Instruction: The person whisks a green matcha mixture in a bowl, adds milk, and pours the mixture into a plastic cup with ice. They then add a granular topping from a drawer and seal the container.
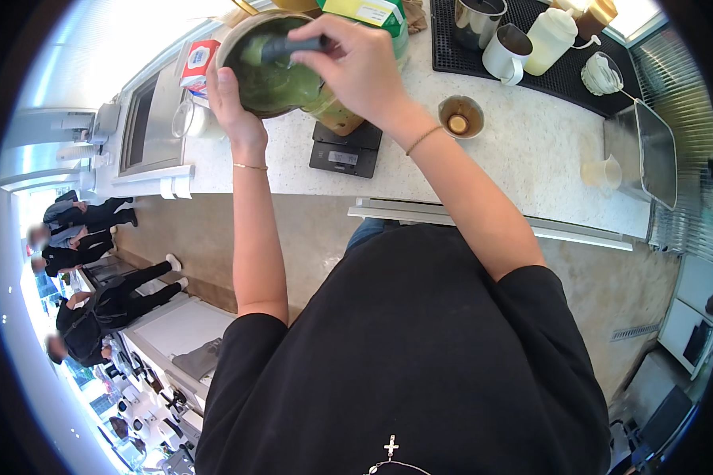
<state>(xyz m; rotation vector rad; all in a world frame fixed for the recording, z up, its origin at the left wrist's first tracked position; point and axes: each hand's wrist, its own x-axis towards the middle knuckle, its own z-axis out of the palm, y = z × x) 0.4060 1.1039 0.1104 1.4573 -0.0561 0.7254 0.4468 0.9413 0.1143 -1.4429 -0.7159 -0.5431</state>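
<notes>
My left hand (235, 107) holds a dark bowl (233, 44) with a pale rim, tilted over a clear container (338, 116). My right hand (359, 65) grips the dark handle of a utensil (285, 48) inside the bowl; its blurred end touches green liquid, and its kind is hard to tell. Green liquid lies at the bowl's lower lip, above the container, which has brownish contents near its bottom. Beneath the container is a black digital scale (346, 155) with a lit display. Right of it stands a small metal cup (461, 117) with brown residue.
A red and white carton (199, 66) and a glass jug of white liquid (199, 120) stand at left. On a black mat (538, 89) are a white pitcher (507, 54) and squeeze bottle (551, 41). A metal bin (659, 154) is far right; several people stand in the left background.
</notes>
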